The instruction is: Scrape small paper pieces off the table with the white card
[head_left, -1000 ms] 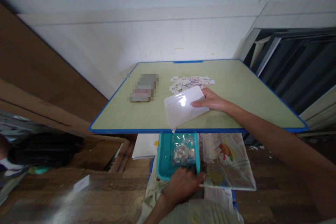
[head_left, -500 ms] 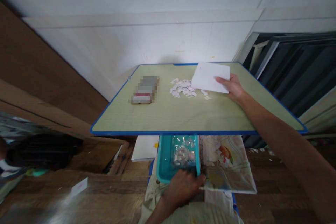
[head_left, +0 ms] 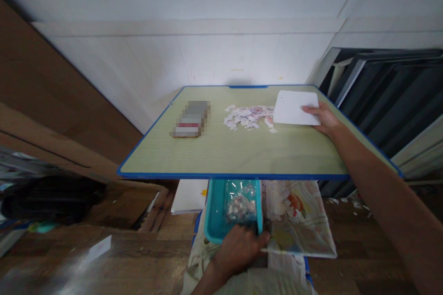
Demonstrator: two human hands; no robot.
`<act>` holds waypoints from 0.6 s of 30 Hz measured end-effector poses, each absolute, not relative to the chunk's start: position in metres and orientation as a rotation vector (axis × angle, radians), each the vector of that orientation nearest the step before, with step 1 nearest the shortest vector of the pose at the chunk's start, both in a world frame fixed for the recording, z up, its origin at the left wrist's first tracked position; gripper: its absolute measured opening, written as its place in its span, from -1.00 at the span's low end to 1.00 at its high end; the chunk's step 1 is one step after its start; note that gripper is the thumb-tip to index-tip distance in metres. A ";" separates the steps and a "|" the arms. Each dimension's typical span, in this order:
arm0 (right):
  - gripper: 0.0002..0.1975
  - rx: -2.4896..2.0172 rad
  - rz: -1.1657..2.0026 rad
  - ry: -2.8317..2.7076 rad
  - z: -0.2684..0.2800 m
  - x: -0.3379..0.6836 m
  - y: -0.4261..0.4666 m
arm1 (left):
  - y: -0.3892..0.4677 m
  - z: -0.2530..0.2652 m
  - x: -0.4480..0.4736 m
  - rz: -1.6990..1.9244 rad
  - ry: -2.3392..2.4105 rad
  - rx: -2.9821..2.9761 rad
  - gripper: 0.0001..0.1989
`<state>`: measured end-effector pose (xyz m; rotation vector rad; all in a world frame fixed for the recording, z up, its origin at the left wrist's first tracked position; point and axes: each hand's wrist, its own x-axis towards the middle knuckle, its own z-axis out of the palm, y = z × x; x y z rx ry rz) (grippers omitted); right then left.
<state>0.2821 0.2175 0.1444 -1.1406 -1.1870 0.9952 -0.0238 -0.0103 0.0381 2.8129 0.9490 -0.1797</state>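
Observation:
My right hand [head_left: 325, 117] is closed on the right edge of a white card [head_left: 294, 108], its thumb on top, over the right part of the folding table. At the card's left edge lies a pile of small paper scraps [head_left: 244, 116], some white and some pinkish. Below the table's front edge, my left hand [head_left: 240, 249] is closed over the near rim of a teal tray [head_left: 216, 221]. Its fingertips are partly hidden by the hand itself. Inside the tray lies a clear plastic bag [head_left: 242, 203] with small pieces. Beside my left thumb is a clear, patterned plastic sheet [head_left: 301, 226].
A blurred-out, phone-like object [head_left: 192, 119] lies on the left of the blue-edged table [head_left: 207, 159]. White papers [head_left: 190, 198] are left of the tray. Dark panels [head_left: 391, 97] lean at the right, and a wall [head_left: 207, 55] stands behind the table.
My right hand has moved right with the white card and lowered it, uncovering more of the scraps. My left hand stays at the tray.

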 end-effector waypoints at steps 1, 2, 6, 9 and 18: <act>-0.70 -1.150 1.016 -1.198 0.146 0.283 0.216 | -0.010 0.038 -0.024 -0.181 0.953 2.813 -0.74; -0.70 -1.160 1.028 -1.208 0.148 0.284 0.214 | -0.010 0.037 -0.024 -0.187 0.955 2.813 -0.74; -0.71 -1.186 1.020 -1.227 0.150 0.283 0.212 | -0.010 0.036 -0.024 -0.217 0.971 2.804 -0.70; -0.72 -1.201 1.006 -1.213 0.150 0.281 0.211 | -0.010 0.037 -0.024 -0.221 0.972 2.798 -0.70; -0.72 -1.217 1.036 -1.249 0.154 0.280 0.207 | -0.011 0.040 -0.024 -0.254 0.959 2.798 -0.69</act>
